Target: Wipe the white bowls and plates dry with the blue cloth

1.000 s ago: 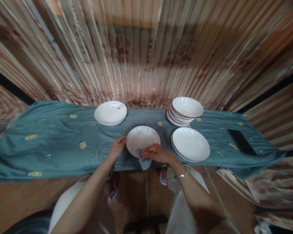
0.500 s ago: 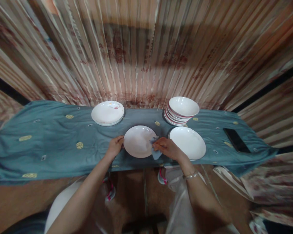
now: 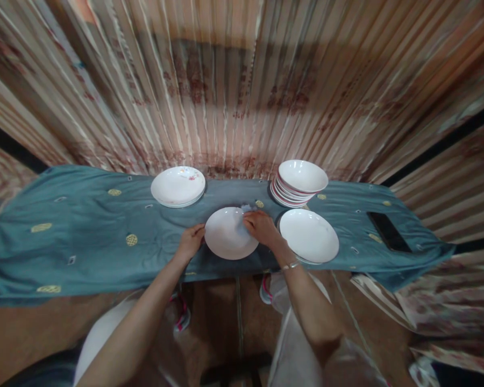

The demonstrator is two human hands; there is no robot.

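Left grip [image 3: 191,241] had a white plate [image 3: 228,239] pinched, right grip [image 3: 260,226] was curled round a bluish cloth [image 3: 246,207], plate stack [image 3: 310,236] just beside it.

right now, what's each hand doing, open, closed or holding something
Left hand: closed, holding the middle plate by its left rim.
Right hand: closed, holding a bluish cloth against that plate.

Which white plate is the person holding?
The middle plate: the left hand grips its left rim, the right hand is at its right rim. Others lie in the left plate stack and right plate stack.
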